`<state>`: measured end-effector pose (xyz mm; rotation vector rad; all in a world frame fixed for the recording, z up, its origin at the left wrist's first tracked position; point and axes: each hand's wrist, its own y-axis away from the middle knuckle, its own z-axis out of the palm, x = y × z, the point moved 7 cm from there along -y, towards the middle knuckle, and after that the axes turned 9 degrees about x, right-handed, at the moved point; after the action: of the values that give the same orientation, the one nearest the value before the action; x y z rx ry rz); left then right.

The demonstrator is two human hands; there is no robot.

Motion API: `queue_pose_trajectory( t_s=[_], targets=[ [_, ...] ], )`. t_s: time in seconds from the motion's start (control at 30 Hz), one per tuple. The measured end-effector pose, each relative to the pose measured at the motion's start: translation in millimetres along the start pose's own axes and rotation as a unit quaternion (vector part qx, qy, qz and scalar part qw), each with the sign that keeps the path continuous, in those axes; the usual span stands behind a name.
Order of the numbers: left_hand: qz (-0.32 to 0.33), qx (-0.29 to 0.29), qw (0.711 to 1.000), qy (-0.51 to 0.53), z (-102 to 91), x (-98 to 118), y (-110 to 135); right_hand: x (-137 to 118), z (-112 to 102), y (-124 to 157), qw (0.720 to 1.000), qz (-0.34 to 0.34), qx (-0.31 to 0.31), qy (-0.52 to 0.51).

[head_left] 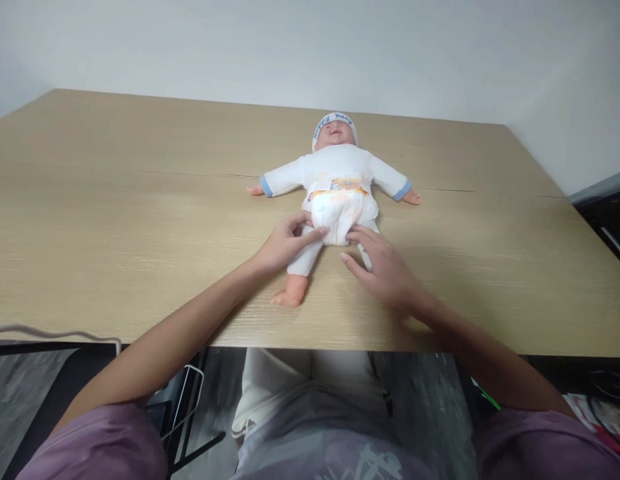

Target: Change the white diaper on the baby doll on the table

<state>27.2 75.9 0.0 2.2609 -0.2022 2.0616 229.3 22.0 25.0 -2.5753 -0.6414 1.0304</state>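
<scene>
A baby doll [336, 175] lies on its back on the wooden table [140, 220], head away from me, arms spread. It wears a white outfit with blue cuffs, a white cap with lettering and a diaper [343, 212] with a printed waistband. My left hand [285, 243] touches the diaper's lower left side, fingers pinching at its edge by the doll's leg. My right hand [383, 270] rests over the doll's other leg, fingers stretched toward the diaper's lower right side. One bare foot [289, 297] of the doll shows below my left hand.
A pale wall rises behind the table. A grey cable [55, 335] runs along the near left table edge. Below the edge are my lap, a wire frame [190, 400] and dark floor. Dark items sit at the far right.
</scene>
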Motion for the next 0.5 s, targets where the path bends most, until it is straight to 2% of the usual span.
queue_pose_trajectory(
  t_s=[0.23, 0.5],
  targets=[
    [0.002, 0.007, 1.000, -0.019, -0.2, -1, 1, 5, 1, -10, 1.000, 0.026, -0.004, -0.011],
    [-0.021, 0.001, 1.000, 0.017, 0.7, -4, 1, 9, -3, -13, 0.998, 0.041, 0.037, -0.015]
  ],
)
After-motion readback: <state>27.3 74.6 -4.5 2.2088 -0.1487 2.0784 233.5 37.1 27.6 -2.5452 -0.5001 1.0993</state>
